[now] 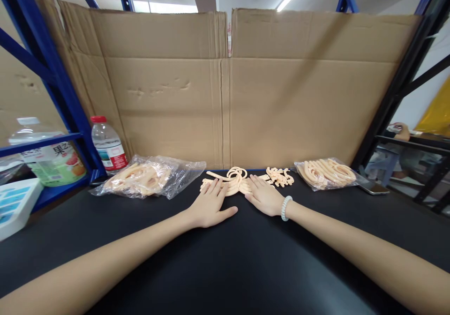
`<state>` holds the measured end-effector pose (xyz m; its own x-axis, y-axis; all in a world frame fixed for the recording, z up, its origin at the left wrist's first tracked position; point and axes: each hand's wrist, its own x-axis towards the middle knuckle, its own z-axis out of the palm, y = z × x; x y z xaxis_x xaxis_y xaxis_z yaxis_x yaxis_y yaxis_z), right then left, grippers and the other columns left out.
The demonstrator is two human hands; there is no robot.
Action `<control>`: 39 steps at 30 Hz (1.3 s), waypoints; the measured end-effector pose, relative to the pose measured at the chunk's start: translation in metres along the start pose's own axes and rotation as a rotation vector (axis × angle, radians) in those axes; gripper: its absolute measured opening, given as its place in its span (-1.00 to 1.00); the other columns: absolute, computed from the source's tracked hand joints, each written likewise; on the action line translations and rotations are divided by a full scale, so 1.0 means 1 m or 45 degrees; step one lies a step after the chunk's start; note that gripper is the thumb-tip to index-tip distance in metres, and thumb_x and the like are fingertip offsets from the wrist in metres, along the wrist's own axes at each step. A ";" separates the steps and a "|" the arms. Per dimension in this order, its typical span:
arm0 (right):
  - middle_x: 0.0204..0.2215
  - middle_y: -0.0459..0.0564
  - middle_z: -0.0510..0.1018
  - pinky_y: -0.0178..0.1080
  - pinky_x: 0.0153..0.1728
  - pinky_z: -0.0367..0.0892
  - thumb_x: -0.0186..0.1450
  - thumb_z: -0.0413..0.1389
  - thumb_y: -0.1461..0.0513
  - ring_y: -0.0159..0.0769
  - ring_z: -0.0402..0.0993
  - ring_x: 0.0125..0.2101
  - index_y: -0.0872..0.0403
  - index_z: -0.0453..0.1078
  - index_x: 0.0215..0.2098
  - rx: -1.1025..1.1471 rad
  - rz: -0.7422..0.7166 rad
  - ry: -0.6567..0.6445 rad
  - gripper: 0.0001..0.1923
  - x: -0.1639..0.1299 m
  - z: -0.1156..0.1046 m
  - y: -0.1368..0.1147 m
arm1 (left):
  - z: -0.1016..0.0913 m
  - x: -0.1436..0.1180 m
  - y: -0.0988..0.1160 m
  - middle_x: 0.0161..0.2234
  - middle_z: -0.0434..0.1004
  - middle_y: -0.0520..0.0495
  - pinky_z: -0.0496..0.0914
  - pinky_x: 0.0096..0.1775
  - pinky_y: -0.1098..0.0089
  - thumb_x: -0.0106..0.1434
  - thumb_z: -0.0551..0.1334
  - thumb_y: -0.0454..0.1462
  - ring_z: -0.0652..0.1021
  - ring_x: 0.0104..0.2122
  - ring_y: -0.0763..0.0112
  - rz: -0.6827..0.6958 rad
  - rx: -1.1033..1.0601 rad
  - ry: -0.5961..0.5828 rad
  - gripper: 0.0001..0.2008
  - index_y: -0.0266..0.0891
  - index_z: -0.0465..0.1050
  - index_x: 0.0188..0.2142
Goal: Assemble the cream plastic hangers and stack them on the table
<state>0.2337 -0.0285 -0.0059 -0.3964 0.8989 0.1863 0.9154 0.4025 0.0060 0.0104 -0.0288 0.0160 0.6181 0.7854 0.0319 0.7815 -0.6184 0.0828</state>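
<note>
My left hand lies flat, palm down, on the black table, fingers apart and its fingertips touching a loose pile of beige curved strips and rings. My right hand, with a pale bead bracelet at the wrist, lies flat beside it, its fingertips at the same pile. Neither hand holds anything. A smaller heap of beige pieces sits just right of the pile.
A clear bag of beige parts lies at the left, another bag at the right with a phone beside it. A water bottle stands by the blue rack. Cardboard walls the back.
</note>
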 end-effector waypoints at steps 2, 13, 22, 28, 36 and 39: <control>0.28 0.37 0.07 0.01 0.28 -0.09 0.40 -0.25 0.06 0.03 -0.10 0.31 0.46 0.02 0.28 0.001 0.001 0.004 -0.31 0.000 0.000 0.000 | 0.001 -0.001 0.000 0.34 -0.23 -0.39 -0.17 0.25 -0.07 0.28 -0.10 0.18 -0.17 0.33 -0.05 -0.004 0.006 0.007 -0.11 -0.49 -0.11 0.32; 0.28 0.38 0.06 0.00 0.28 -0.09 0.40 -0.25 0.07 0.03 -0.09 0.31 0.46 0.03 0.28 0.016 0.027 -0.002 -0.32 -0.003 -0.005 -0.005 | 0.000 0.025 -0.015 0.32 -0.06 -0.34 -0.14 0.26 -0.03 0.31 -0.11 0.13 -0.01 0.32 0.02 -0.023 0.137 0.147 -0.21 -0.42 0.01 0.30; 0.28 0.37 0.07 0.03 0.27 -0.06 0.41 -0.23 0.09 0.03 -0.07 0.30 0.43 0.06 0.27 0.058 -0.009 0.028 -0.36 -0.003 0.000 -0.003 | 0.005 0.025 -0.019 0.26 0.16 -0.31 0.04 0.21 -0.03 0.37 -0.12 0.02 0.16 0.26 0.01 0.045 0.118 0.211 -0.38 -0.35 0.12 0.25; 0.27 0.34 0.11 0.04 0.26 0.00 0.42 -0.22 0.12 0.01 -0.02 0.29 0.36 0.08 0.27 0.090 -0.077 0.073 -0.41 -0.001 0.002 -0.001 | 0.006 0.020 -0.021 0.22 0.21 -0.37 0.08 0.20 -0.02 0.38 -0.12 -0.03 0.22 0.23 -0.03 0.058 0.105 0.238 -0.40 -0.41 0.15 0.22; 0.25 0.32 0.17 0.13 0.23 0.04 0.41 -0.14 0.15 0.02 -0.02 0.29 0.30 0.15 0.24 0.110 -0.135 0.199 -0.48 -0.015 -0.002 -0.003 | 0.007 0.005 -0.015 0.28 0.04 -0.49 0.04 0.23 -0.04 0.36 -0.08 -0.03 0.10 0.28 -0.09 -0.040 0.113 0.298 -0.33 -0.56 0.08 0.24; 0.16 0.23 0.34 0.08 0.19 0.14 0.40 -0.08 0.20 -0.01 0.15 0.22 0.21 0.27 0.15 0.109 -0.291 0.318 -0.59 -0.035 -0.010 -0.006 | 0.007 -0.020 -0.009 0.29 0.03 -0.45 0.06 0.24 0.00 0.35 -0.01 -0.05 0.11 0.28 -0.03 0.045 0.091 0.353 -0.34 -0.52 0.05 0.26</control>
<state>0.2428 -0.0646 -0.0022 -0.5516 0.7181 0.4243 0.7916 0.6110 -0.0050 -0.0080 -0.0393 0.0079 0.6059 0.7346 0.3054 0.7701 -0.6379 0.0065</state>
